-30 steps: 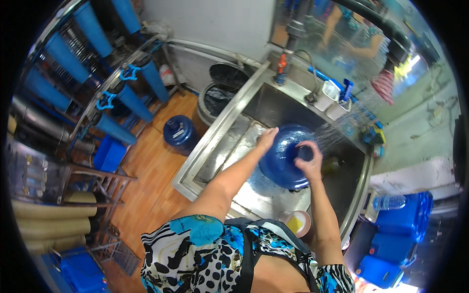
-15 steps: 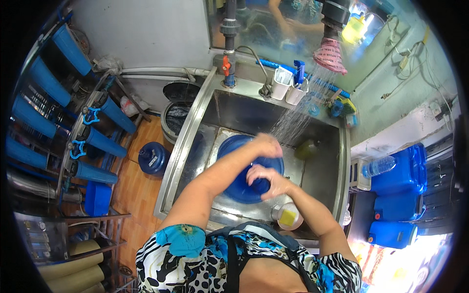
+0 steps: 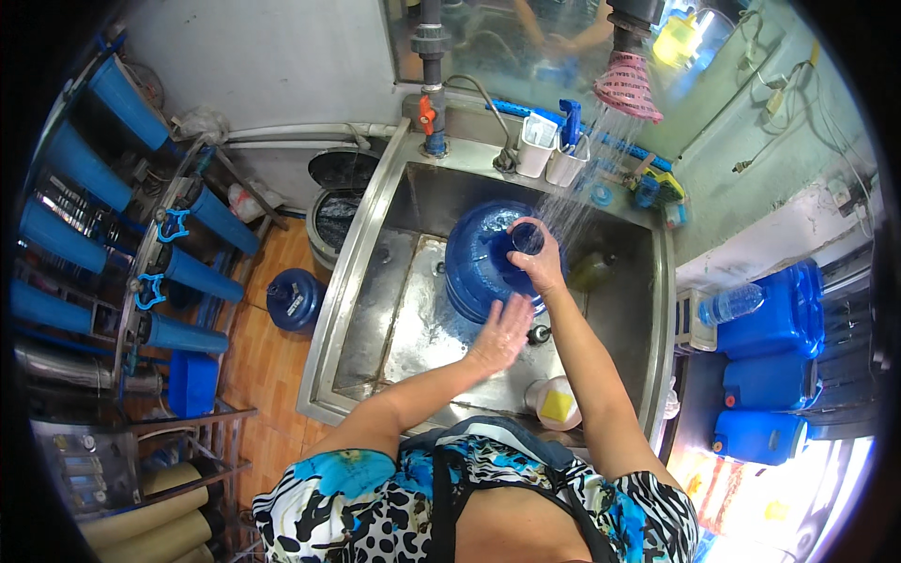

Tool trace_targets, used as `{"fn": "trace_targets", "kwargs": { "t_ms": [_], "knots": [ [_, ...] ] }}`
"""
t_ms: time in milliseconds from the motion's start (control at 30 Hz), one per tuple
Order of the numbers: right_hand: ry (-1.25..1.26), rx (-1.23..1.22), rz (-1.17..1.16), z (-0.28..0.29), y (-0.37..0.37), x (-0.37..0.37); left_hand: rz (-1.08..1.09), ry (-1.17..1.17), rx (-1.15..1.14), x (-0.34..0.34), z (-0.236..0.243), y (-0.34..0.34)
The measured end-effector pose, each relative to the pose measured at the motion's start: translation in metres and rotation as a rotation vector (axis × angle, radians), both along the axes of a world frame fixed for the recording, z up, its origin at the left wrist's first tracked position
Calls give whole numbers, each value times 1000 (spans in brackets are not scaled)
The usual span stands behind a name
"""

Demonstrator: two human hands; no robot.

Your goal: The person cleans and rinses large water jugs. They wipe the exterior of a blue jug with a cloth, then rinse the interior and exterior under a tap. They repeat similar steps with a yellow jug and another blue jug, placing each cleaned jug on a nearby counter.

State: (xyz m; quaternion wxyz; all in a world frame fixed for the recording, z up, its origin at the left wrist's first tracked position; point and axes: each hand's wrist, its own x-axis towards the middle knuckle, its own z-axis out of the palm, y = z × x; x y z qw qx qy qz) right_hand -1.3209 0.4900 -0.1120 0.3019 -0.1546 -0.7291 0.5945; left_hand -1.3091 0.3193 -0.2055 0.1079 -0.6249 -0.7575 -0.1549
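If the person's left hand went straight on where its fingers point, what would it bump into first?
Most likely the big blue water jug: the fingers of the left hand overlap its near side in the picture, though whether they already touch it is unclear.

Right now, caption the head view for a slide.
Right hand around the neck of a blue jug, left hand near its side, in a steel sink.

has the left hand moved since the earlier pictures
Yes, the left hand has moved toward the person, away from the white holders at the back of the sink.
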Motion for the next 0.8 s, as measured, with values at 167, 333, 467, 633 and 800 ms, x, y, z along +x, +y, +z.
{"fn": "trace_targets", "kwargs": {
  "t_ms": [167,333,467,633,800],
  "knots": [
    [-29,107,-101,15,-22,13,-189,226,-200,2,-14,76],
    [-201,273,-192,12,-25,17,-148,191,-143,-18,-1,122],
    [-73,73,-146,0,-8,9,-370,120,9,-48,7,59],
    [12,93,-241,-3,-24,-1,146,-182,200,-91,-8,-36],
    [-71,21,-100,30,-31,-8,896,-937,320,-126,-81,-72]
  ]
}}
